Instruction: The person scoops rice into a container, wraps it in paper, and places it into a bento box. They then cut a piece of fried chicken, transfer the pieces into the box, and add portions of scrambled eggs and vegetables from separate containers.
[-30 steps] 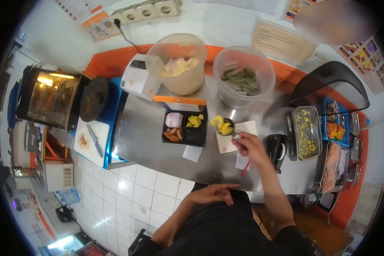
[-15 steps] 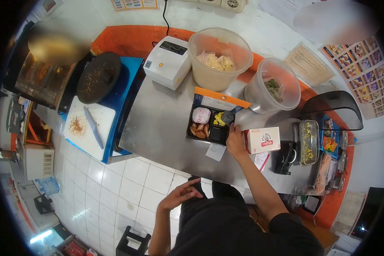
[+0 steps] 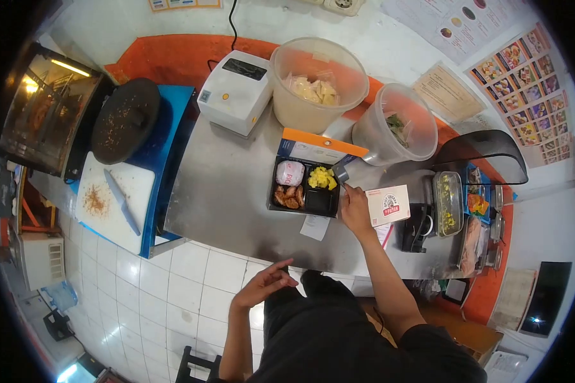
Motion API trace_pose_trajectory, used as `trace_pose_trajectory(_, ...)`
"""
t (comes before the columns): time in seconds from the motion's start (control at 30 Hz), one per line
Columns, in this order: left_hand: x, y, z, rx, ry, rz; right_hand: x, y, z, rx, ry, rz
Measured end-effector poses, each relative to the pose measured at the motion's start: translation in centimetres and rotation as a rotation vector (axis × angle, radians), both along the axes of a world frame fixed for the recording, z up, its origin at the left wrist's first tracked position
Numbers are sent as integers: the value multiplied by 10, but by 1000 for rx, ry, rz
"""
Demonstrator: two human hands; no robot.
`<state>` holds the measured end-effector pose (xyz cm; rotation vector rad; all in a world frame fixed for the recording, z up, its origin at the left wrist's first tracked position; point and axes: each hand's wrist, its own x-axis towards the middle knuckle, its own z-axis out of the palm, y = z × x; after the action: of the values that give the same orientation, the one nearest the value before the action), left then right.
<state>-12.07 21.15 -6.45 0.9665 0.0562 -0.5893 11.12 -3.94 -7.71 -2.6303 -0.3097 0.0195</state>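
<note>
On the steel counter lies a black meal box with its orange-edged lid raised. Its compartments hold a wrapped round item, yellow pieces and browned meat pieces; the front right one shows no food. Just right of the box, my right hand is closed round the handle of a small dark grey scoop. A white printed carton stands beside that hand. My left hand hangs in front of the counter, empty, fingers apart.
Behind the box are a white label printer and two clear tubs. A knife lies on a white cutting board at left. At right stand a black tape dispenser and a glass food container.
The scoop has moved from above the yellow pieces to the box's right edge, and more yellow pieces show in the compartment. The view has shifted slightly.
</note>
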Motion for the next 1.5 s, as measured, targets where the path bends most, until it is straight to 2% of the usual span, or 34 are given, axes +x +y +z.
trace_pose_trajectory(0.07, -1, 1, -6, 19, 3, 12, -3, 1, 9, -124, 73, 9)
trace_pose_trajectory(0.17, 0, -1, -11, 11, 41, 14, 6, -6, -38, -110, 63, 196)
trace_pose_trajectory(0.27, 4, -4, -12, -1, 29, -1, 11, 3, -40, 75, -1, 87)
trace_pose_trajectory(0.37, 5, -4, -12, 15, 24, -3, 9, 14, -2, 36, 17, -61)
trace_pose_trajectory(0.43, 4, -4, -13, 24, 34, -1, 14, 2, -38, -53, 80, -1)
trace_pose_trajectory(0.5, 7, -5, -14, 30, 22, -12, 15, -5, -48, -72, 72, 7)
trace_pose_trajectory(0.67, 7, 0, -12, 65, 28, 3, 8, 3, -11, 82, -76, -30)
trace_pose_trajectory(0.73, 8, 0, -16, 114, 33, 22, 7, -6, -9, 453, 160, -101)
trace_pose_trajectory(0.77, 13, -4, -17, 126, 25, 11, 7, -11, 8, 635, 255, -152)
trace_pose_trajectory(0.8, 17, -6, -16, 189, 22, -4, 2, -19, 26, 864, 487, -314)
trace_pose_trajectory(0.87, 21, -13, -13, 184, 17, 40, -1, -51, 57, 1144, 680, -325)
trace_pose_trajectory(0.97, 35, -25, -8, 183, -24, 42, -8, -109, 96, 1250, 510, -390)
trace_pose_trajectory(1.0, 42, -31, -5, 201, -34, 8, -11, -128, 109, 1261, 439, -547)
trace_pose_trajectory(1.07, 56, -45, 3, 246, -48, -52, -18, -205, 88, 1219, 311, -543)
trace_pose_trajectory(1.13, 71, -63, 18, 215, -81, -100, -26, -266, 91, 1257, 181, -671)
trace_pose_trajectory(1.2, 84, -87, 31, 206, -125, -146, -33, -356, 52, 1044, 90, -755)
trace_pose_trajectory(1.27, 96, -112, 43, 226, -181, -186, -37, -411, 34, 927, -19, -926)
trace_pose_trajectory(1.3, 101, -126, 52, 282, -201, -196, -40, -444, 22, 881, 25, -928)
trace_pose_trajectory(1.33, 109, -141, 63, 347, -218, -200, -42, -477, 5, 840, 73, -920)
trace_pose_trajectory(1.4, 131, -173, 85, 478, -295, -142, -37, -535, -41, 563, 116, -823)
trace_pose_trajectory(1.47, 172, -210, 104, 604, -424, -20, -39, -582, -101, 163, -114, -588)
trace_pose_trajectory(1.5, 198, -227, 113, 645, -470, 51, -36, -584, -104, 204, -159, -561)
